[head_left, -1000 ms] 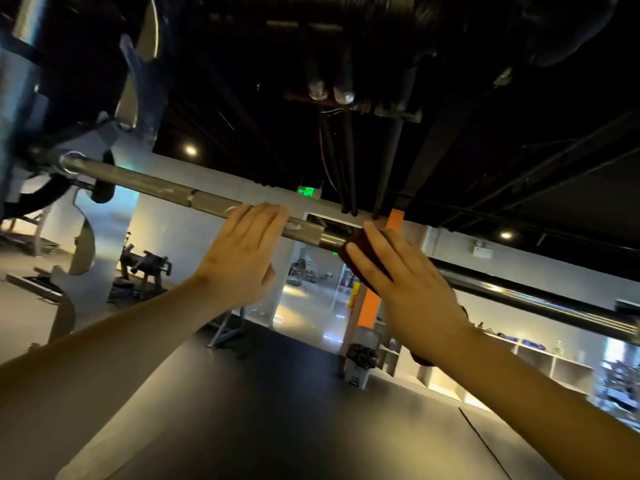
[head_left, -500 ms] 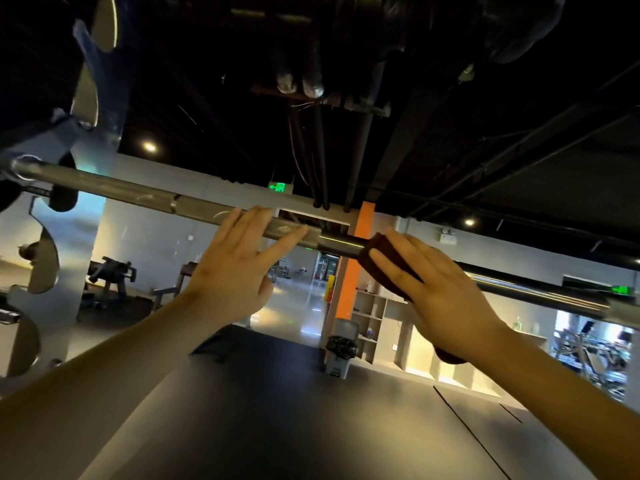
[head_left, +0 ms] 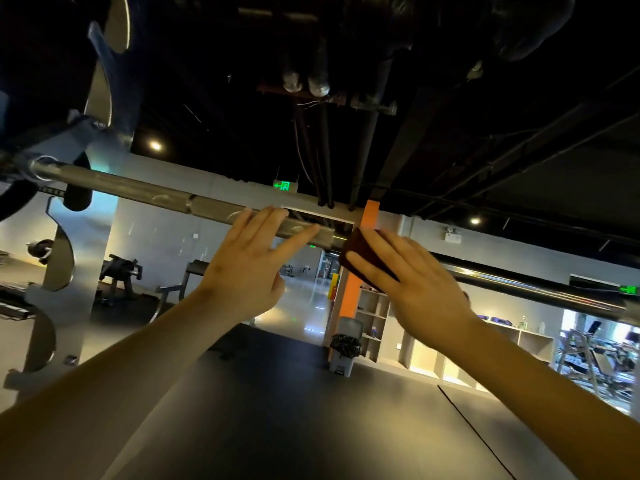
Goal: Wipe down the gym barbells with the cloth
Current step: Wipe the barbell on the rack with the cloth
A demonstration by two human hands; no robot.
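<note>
A steel barbell (head_left: pixel 138 188) runs across the view above me, from a rack hook at the left down to the right edge. My left hand (head_left: pixel 242 271) reaches up to its knurled middle with straight fingers touching the bar and the thumb spread. Just to the right, my right hand (head_left: pixel 422 292) presses a dark red cloth (head_left: pixel 360 244) against the bar with flat, spread fingers. The cloth covers the bar there, and its lower part is hidden behind my hand.
A silver rack upright (head_left: pixel 69 271) with curved hooks stands at the left and carries the bar's end. Beyond it are an orange pillar (head_left: pixel 349 296), a bin (head_left: pixel 346 348), open shelves (head_left: pixel 374 317) and gym machines. Dark pipes run overhead.
My left thumb has spread away from the fingers. The right hand with the cloth now sits closer to the left hand on the bar. The view has shifted slightly.
</note>
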